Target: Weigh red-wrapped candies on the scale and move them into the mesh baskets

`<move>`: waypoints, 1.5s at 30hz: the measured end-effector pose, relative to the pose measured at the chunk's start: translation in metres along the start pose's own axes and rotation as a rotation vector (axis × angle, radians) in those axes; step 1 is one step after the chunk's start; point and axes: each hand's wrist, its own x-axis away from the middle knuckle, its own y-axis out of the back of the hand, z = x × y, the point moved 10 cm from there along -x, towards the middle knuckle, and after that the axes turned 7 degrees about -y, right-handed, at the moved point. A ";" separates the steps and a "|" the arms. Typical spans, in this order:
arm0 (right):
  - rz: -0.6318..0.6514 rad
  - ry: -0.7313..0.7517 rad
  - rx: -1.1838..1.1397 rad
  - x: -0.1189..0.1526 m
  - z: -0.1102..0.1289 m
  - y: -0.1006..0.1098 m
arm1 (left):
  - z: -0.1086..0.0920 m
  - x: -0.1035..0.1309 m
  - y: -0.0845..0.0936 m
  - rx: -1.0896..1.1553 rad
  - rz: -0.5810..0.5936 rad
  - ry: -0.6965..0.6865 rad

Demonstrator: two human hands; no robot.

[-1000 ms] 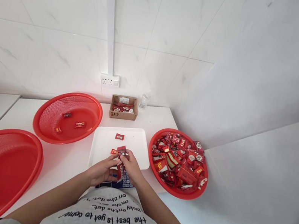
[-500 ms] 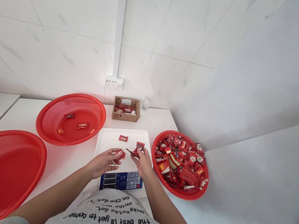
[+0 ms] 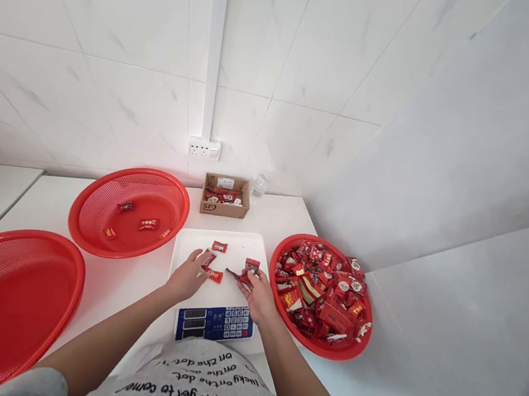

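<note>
L hand [image 3: 186,277]: fingers bent at a small packet [image 3: 209,260], on or just above white tray [image 3: 241,245]; grip unclear. R hand [image 3: 260,295]: fingers closed on red packets [image 3: 252,265], which may slip, w/ ends jutting free. Heaped basket [image 3: 334,354] nearby could spill if R arm [image 3: 304,384] knocks it.

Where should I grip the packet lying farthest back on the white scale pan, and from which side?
Pinch the red packet across its middle, by its near and far edges, probably from above and the right. It lies flat on the white pan, longer left to right, and the left hand crowds the near left.
</note>
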 end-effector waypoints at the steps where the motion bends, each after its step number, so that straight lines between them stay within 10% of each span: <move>1: 0.005 -0.001 0.018 0.002 0.000 0.000 | -0.002 0.000 -0.003 -0.086 0.015 -0.020; 10: 0.124 -0.054 0.191 0.013 -0.002 -0.016 | -0.036 0.005 -0.043 -0.388 0.152 -0.368; 27: 0.034 0.356 0.869 -0.005 0.038 -0.016 | -0.017 0.010 -0.035 -0.401 0.091 -0.310; 32: 0.106 0.346 1.070 0.001 0.017 -0.017 | -0.010 -0.004 -0.047 -0.416 0.132 -0.251; 45: 0.142 0.584 1.077 -0.006 0.038 -0.049 | -0.019 -0.041 -0.053 -0.478 0.203 -0.269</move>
